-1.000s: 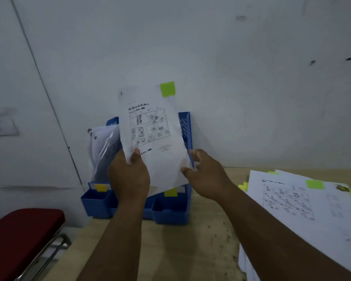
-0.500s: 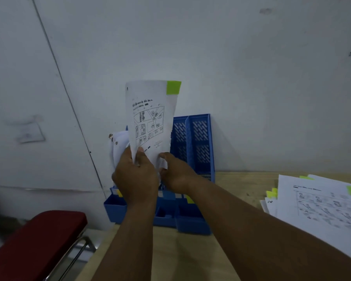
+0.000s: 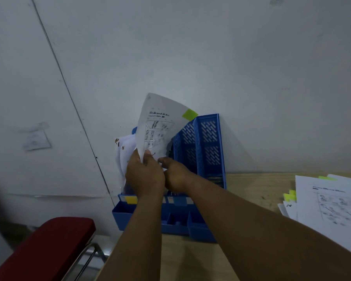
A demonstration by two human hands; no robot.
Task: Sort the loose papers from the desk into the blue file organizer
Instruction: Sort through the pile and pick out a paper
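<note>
Left hand (image 3: pixel 144 175) pinches a tagged worksheet (image 3: pixel 156 130) over the blue file organizer (image 3: pixel 203 159); right hand (image 3: pixel 175 175) steadies it, grip unclear. Some sheets are filed. A loose stack (image 3: pixel 330 201) waits on the bench (image 3: pixel 257 187).

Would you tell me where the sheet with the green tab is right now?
In the head view, the sheet is centre frame, pinched by the left hand, over the blue file organizer.

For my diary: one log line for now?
left hand: grips sheet | right hand: beside | organizer: sheet entering
</note>
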